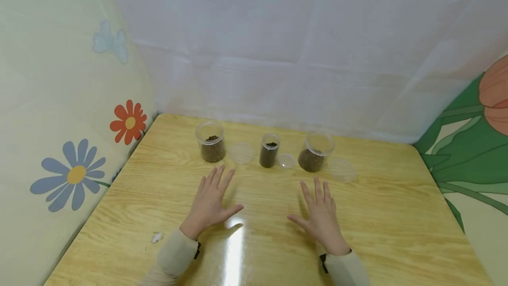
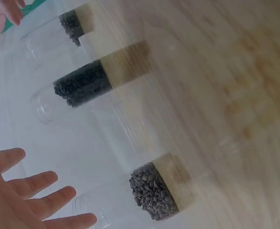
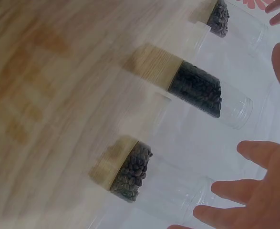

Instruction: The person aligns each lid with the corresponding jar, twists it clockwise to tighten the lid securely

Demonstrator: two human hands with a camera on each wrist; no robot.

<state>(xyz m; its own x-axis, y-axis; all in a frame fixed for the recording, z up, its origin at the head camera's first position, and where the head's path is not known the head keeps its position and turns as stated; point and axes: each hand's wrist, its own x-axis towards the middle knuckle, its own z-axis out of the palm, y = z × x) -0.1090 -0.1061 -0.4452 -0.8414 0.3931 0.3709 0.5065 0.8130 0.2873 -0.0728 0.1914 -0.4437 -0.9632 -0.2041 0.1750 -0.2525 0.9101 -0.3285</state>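
Observation:
Three clear open jars stand in a row on the table. The wide left jar (image 1: 213,150) and wide right jar (image 1: 311,159) are partly filled with dark brown bean-like pieces. Between them, the narrow middle jar (image 1: 268,156) holds darker, blackish pieces. My left hand (image 1: 210,204) is spread in front of the left jar, fingers straight and holding nothing. In front of the right jar, my right hand (image 1: 320,217) is likewise spread and holds nothing. Both wrist views show these contents closer, in the left jar (image 2: 153,193) and the right jar (image 3: 132,174).
A clear lid lies to the right of each jar: a large lid (image 1: 241,153), a small lid (image 1: 286,160) and another large lid (image 1: 342,170). The wood-grain table (image 1: 262,250) meets a white cloth (image 1: 254,56) behind. A white mark (image 1: 157,237) shows at its left.

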